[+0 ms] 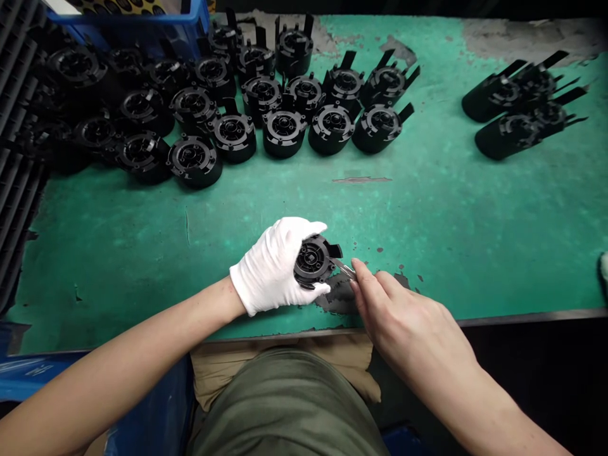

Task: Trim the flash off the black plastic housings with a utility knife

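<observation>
In a white glove, my left hand (275,266) wraps round a round black plastic housing (311,258) near the table's front edge. The housing's ribbed round face is turned up toward me, and a dark tab juts from its upper right. My bare right hand (399,310) pinches a slim metal blade like a scalpel (346,270). The blade's tip reaches the right rim of the housing; whether it touches or cuts there I cannot tell. Fingers of the glove cover the housing's left side.
Several similar black housings (284,130) stand in rows at the back left. More dark housings (508,136) lie tilted at the back right. A blue crate (142,28) is behind the rows. The green tabletop (427,209) has worn patches and a front edge close to my body.
</observation>
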Demonstrator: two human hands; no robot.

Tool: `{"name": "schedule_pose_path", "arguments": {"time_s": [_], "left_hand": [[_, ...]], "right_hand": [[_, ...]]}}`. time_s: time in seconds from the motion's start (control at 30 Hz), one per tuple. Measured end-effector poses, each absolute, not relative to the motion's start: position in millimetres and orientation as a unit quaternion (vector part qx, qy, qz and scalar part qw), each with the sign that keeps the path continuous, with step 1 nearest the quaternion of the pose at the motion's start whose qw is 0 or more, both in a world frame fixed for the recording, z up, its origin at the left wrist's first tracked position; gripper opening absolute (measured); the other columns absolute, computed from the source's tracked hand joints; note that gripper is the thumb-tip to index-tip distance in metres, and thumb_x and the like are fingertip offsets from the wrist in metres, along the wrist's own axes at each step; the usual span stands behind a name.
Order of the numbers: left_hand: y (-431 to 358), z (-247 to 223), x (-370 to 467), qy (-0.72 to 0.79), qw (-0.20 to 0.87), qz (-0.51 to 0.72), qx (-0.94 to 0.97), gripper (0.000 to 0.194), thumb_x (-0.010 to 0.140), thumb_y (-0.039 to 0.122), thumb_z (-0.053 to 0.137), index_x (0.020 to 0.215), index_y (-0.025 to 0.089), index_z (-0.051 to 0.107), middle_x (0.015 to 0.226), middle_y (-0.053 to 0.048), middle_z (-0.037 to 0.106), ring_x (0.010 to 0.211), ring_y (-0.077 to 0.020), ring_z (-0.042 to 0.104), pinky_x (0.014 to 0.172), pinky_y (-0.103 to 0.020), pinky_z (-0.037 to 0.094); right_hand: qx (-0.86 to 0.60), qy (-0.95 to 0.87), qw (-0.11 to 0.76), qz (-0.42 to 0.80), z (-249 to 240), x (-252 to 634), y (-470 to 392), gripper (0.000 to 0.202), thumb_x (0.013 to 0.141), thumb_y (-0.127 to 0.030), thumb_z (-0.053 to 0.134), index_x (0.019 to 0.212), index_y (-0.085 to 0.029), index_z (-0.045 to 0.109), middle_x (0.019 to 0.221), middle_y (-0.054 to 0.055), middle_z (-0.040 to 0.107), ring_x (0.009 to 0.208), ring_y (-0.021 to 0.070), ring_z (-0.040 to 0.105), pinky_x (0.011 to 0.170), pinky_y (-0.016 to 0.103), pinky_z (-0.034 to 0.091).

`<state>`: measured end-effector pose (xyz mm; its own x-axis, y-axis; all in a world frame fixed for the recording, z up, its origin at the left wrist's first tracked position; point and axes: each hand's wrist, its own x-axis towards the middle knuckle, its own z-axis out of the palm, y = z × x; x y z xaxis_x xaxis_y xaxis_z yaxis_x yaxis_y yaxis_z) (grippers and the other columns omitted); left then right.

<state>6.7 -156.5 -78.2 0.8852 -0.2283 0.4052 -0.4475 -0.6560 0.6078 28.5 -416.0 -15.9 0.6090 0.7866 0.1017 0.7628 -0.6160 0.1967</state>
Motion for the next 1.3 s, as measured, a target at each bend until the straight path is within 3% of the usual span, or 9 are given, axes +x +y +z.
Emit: {"name": "schedule_pose_path", "arguments": {"time_s": [0.23,0.53,0.77,1.3], "left_hand": [[-156,-78,6,-0.184,0.37,0.137,0.9,0.093,0.086,0.058,0.085,0.158,0.018,0.041,0.137,-0.019,0.064,0.129,-0.0383,0.066,0.112,-0.057,0.058],[-156,-79,6,-0.187,0.37,0.137,0.9,0.093,0.088,0.06,0.083,0.159,0.018,0.042,0.139,-0.019,0.063,0.132,-0.0382,0.065,0.115,-0.056,0.056],[-155,-78,6,-0.184,0.363,0.129,0.904,0.093,0.09,0.064,0.081,0.16,0.017,0.042,0.141,-0.021,0.064,0.132,-0.0387,0.065,0.115,-0.058,0.056],[-156,-79,7,-0.187,0.36,0.137,0.904,0.093,0.086,0.06,0.084,0.157,0.015,0.044,0.138,-0.02,0.065,0.13,-0.039,0.066,0.113,-0.056,0.056]], "right_hand": [[0.89,0.443,0.066,0.089,-15,31,-419,0.037,0.115,-0.03,0.052,0.138,-0.008,0.071,0.08,0.0,0.066,0.049,0.0159,0.055,0.051,0.038,0.031],[0.876,0.474,0.073,0.054,-7,39,-421,0.03,0.107,-0.015,0.055,0.133,-0.008,0.068,0.081,0.0,0.062,0.058,0.0154,0.059,0.053,0.036,0.029],[0.869,0.487,0.084,0.04,-6,39,-422,0.038,0.1,-0.007,0.058,0.138,-0.007,0.064,0.084,0.001,0.062,0.063,0.0166,0.06,0.054,0.035,0.032],[0.888,0.449,0.078,0.056,-8,28,-420,0.041,0.101,-0.008,0.055,0.142,-0.007,0.061,0.089,0.003,0.068,0.061,0.015,0.054,0.056,0.037,0.029]]}}
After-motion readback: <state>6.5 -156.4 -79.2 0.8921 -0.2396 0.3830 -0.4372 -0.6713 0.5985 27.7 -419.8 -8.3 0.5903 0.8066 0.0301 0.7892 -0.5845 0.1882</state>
